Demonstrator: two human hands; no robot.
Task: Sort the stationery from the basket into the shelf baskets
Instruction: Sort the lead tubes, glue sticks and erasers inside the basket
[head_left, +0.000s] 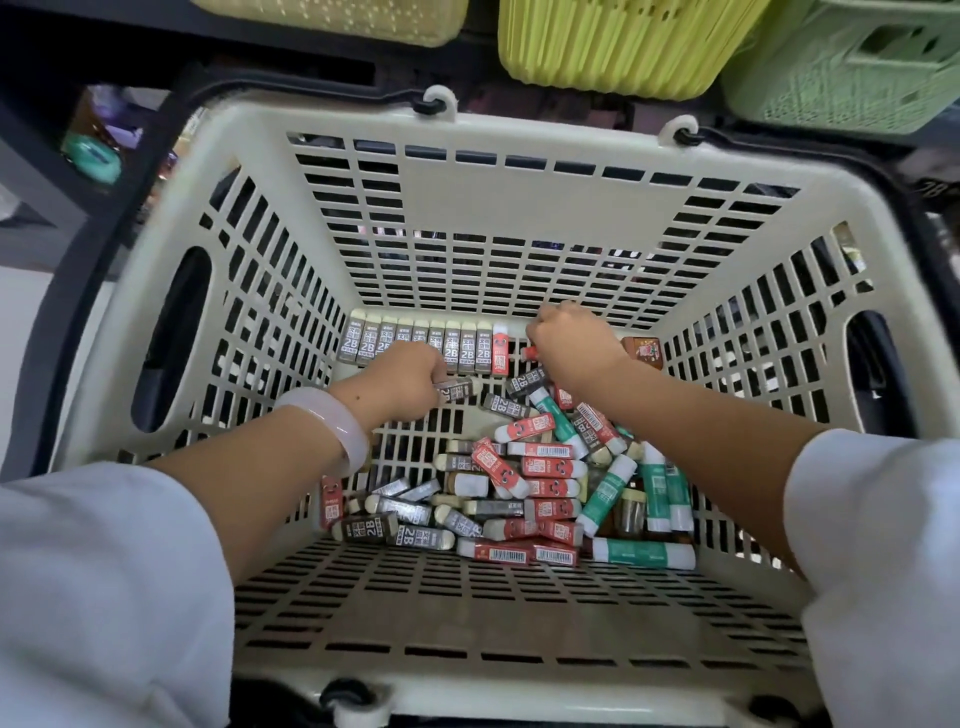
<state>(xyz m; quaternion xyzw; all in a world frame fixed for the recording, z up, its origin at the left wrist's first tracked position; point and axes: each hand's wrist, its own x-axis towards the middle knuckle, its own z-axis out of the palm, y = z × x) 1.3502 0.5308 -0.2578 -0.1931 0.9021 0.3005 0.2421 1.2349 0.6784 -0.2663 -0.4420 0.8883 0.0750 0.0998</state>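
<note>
Hands worked inside the basket (519, 197): left hand (402, 382) clamped a grey eraser (457, 388), right hand (569, 340) pinched a red eraser (531, 353); next, probably lifting both toward the shelf baskets (623, 47)

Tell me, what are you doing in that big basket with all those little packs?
A person is reaching both hands into a cream slotted plastic basket full of small eraser packs. The left hand grips a grey 2B eraser pack; the right hand pinches a small red eraser pack. A neat row of grey 2B packs stands along the far wall, while a jumbled pile of red, green and grey packs lies unsorted.
</note>
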